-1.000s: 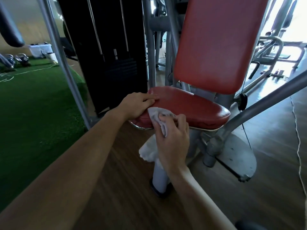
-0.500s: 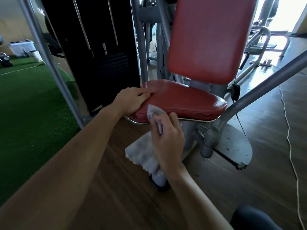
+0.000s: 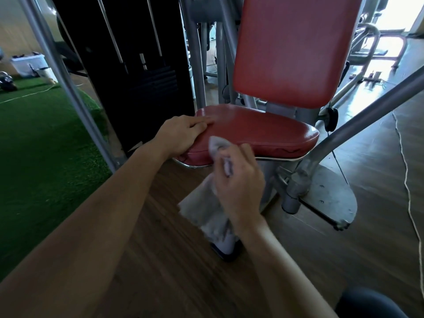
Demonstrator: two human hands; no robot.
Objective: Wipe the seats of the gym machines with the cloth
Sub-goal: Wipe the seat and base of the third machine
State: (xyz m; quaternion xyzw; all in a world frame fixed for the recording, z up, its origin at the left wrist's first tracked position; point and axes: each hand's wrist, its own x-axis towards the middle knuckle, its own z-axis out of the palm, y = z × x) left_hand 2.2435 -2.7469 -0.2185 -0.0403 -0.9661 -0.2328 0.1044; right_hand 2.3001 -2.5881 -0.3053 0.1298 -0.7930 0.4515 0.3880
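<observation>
Seat: the glossy red padded seat (image 3: pixel 257 129) of a grey-framed gym machine lies flat and is the landmark for every line below.
Cloth: a pale grey, crumpled cloth (image 3: pixel 203 210) is at the seat's front edge. Its bunched upper tip touches the red side wall, and the rest hangs loose below the seat towards the floor.
Right hand: the right hand (image 3: pixel 238 187) is just in front of the seat's front edge. Its fingers are curled tight round the cloth, and the knuckles press the bunched tip against the pad.
Left hand: the left hand (image 3: pixel 183 134) rests on the seat's near left corner. It holds nothing, with its fingers laid out nearly straight on the top surface.
Backrest: a tall red padded backrest (image 3: pixel 291 49) stands upright behind the seat.
Weight stack: a black weight stack housing with steel guide rods (image 3: pixel 137 65) stands left of the seat.
Frame tube: a thick grey metal tube (image 3: pixel 367 115) slants upward to the right of the seat.
Base plate: a rounded grey metal base plate (image 3: pixel 328 196) lies on the floor below and right of the seat.
Floor: dark wood-grain floor (image 3: pixel 172 260) spreads under the seat. Green artificial turf (image 3: pixel 34 145) begins farther left, beyond the weight stack.
Cord: a thin white cord (image 3: pixel 406 168) trails over the floor well right of the seat.
</observation>
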